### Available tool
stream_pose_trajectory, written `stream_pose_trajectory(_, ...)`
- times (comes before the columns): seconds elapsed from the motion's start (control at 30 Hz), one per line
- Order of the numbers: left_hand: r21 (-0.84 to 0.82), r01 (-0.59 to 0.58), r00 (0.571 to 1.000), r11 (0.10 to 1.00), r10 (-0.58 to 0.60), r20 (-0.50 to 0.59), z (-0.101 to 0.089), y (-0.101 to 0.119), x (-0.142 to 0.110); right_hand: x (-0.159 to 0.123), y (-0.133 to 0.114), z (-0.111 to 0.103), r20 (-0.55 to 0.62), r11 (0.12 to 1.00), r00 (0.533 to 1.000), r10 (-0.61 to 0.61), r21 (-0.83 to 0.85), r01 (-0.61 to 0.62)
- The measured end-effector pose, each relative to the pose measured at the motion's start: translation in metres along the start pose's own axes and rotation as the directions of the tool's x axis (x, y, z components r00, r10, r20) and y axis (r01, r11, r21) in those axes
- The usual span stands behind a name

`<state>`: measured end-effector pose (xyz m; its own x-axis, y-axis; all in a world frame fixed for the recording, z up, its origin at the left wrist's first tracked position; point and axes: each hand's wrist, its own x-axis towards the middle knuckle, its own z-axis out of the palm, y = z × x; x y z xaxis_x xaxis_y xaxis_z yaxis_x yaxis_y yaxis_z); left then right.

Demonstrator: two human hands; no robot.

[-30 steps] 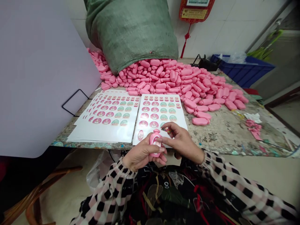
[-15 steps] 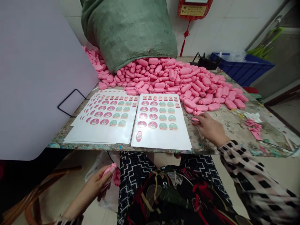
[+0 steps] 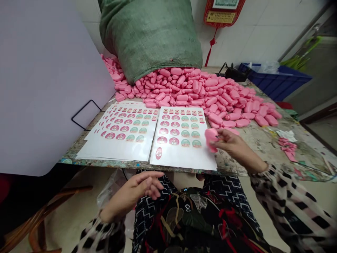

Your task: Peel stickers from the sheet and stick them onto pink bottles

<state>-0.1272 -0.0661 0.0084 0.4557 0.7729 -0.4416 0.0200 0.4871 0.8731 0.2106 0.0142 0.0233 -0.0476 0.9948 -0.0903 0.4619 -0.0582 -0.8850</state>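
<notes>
Between the thumb and fingers of my right hand (image 3: pixel 231 142) is a small pink plastic bottle (image 3: pixel 211 138), held over the right edge of a sticker sheet (image 3: pixel 181 154). My left hand (image 3: pixel 139 188) hangs in front of the table edge, above my lap, fingers apart and holding nothing. That sheet carries rows of pink and green labels, with a single oval one at its lower left. To its left lies an overlapping stack of similar sheets (image 3: pixel 113 151). Behind them spreads a big heap of pink bottles (image 3: pixel 181 89).
A green sack (image 3: pixel 152 38) leans over the heap. A blue crate (image 3: pixel 279 82) stands at the back right, near a black object (image 3: pixel 234 72). Pink scraps (image 3: pixel 288 147) and white tissue (image 3: pixel 286 135) lie at the right. A large pale panel (image 3: pixel 52 88) blocks the left side.
My right hand has lifted a pink bottle off the table and moved it slightly left. My left hand has let go of a pink bottle and come up and right.
</notes>
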Motion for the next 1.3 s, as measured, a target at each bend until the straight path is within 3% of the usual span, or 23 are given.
stream_pose_trajectory(0.07,-0.191,-0.05,0.996,0.98,0.064,0.067,0.016,0.007,0.015,-0.011,-0.024,0.023,0.206,0.968,0.978,-0.01,0.249,-0.043)
stream_pose_trajectory(0.13,-0.331,-0.002,0.987,0.944,0.056,0.153,0.028,0.009,0.029,-0.023,-0.046,0.042,0.355,0.952,0.933,-0.058,0.302,-0.055)
stream_pose_trajectory(0.2,-0.392,0.149,0.947,0.908,-0.017,0.32,0.034,0.006,0.04,-0.035,-0.063,0.056,0.538,0.975,0.831,-0.144,0.22,0.026)
stream_pose_trajectory(0.23,-0.393,0.24,0.907,0.888,-0.061,0.416,0.036,0.002,0.044,-0.039,-0.07,0.062,0.606,0.98,0.772,-0.191,0.164,0.113)
stream_pose_trajectory(0.3,-0.37,0.389,0.817,0.844,-0.131,0.561,0.036,-0.01,0.046,-0.043,-0.079,0.073,0.652,0.947,0.704,-0.28,0.069,0.312)
stream_pose_trajectory(0.37,-0.391,0.433,0.795,0.812,-0.139,0.591,0.033,-0.024,0.043,-0.039,-0.081,0.083,0.572,0.903,0.744,-0.346,-0.011,0.429)
stream_pose_trajectory(0.47,-0.469,0.272,0.903,0.841,-0.054,0.427,0.026,-0.036,0.03,-0.02,-0.069,0.097,0.371,0.891,0.86,-0.351,-0.15,0.429)
stream_pose_trajectory(0.53,-0.43,0.102,0.976,0.897,-0.006,0.218,0.02,-0.034,0.022,-0.005,-0.055,0.106,0.279,0.879,0.905,-0.321,-0.267,0.394)
stream_pose_trajectory(0.6,-0.272,-0.041,0.998,0.961,0.027,-0.057,0.013,-0.024,0.017,0.007,-0.043,0.115,0.244,0.845,0.922,-0.301,-0.379,0.377)
stream_pose_trajectory(0.67,0.015,-0.135,0.93,0.991,0.132,-0.343,0.005,-0.012,0.018,0.014,-0.036,0.123,0.227,0.798,0.926,-0.302,-0.472,0.376)
stream_pose_trajectory(0.73,0.338,-0.145,0.813,0.93,0.306,-0.494,-0.005,0.001,0.024,0.016,-0.035,0.132,0.207,0.749,0.928,-0.31,-0.547,0.373)
stream_pose_trajectory(0.77,0.469,-0.133,0.771,0.873,0.388,-0.505,-0.01,0.006,0.029,0.016,-0.037,0.136,0.196,0.726,0.93,-0.31,-0.582,0.365)
stream_pose_trajectory(0.83,0.651,-0.119,0.738,0.75,0.505,-0.448,-0.02,0.014,0.041,0.016,-0.04,0.142,0.177,0.68,0.935,-0.307,-0.647,0.345)
stream_pose_trajectory(0.93,0.788,-0.142,0.777,0.599,0.561,-0.287,-0.032,0.022,0.061,0.015,-0.045,0.148,0.174,0.609,0.938,-0.3,-0.722,0.329)
stream_pose_trajectory(1.0,0.818,-0.149,0.803,0.556,0.55,-0.227,-0.038,0.023,0.073,0.015,-0.047,0.149,0.189,0.577,0.937,-0.293,-0.747,0.331)
stream_pose_trajectory(1.2,0.737,-0.103,0.86,0.668,0.433,-0.272,-0.043,0.017,0.088,0.014,-0.049,0.149,0.208,0.531,0.931,-0.3,-0.774,0.344)
stream_pose_trajectory(1.3,0.704,-0.112,0.861,0.701,0.422,-0.283,-0.043,0.013,0.089,0.015,-0.05,0.149,0.21,0.516,0.927,-0.31,-0.782,0.35)
